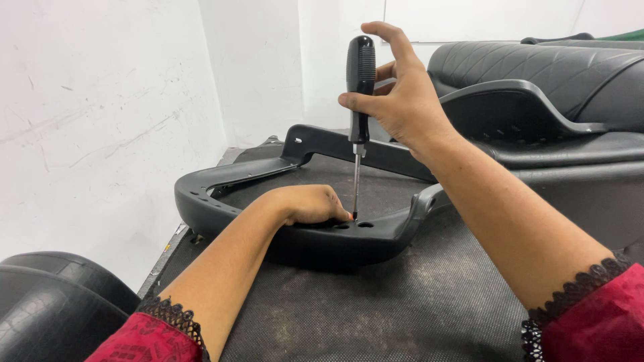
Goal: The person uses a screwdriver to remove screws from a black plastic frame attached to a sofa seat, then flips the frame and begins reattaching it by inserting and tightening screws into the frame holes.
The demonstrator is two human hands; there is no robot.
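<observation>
Left hand lies curled, knuckles up, on the near bar of a black plastic frame, its fingertips bunched right at the tip of a screwdriver; whether they pinch anything small there I cannot tell. At the far left a scuffed white wall runs back to a corner, and a black rounded seat sits low beside it. The frame rests on a dusty black textured mat covering the bench. The screwdriver stands upright, its shaft entering one of the holes in the frame's near bar. Right hand grips the black ribbed handle loosely between thumb and fingers, the forefinger lifted free above it. Further right, black quilted seats lie stacked against the wall. No labels or signs show.
</observation>
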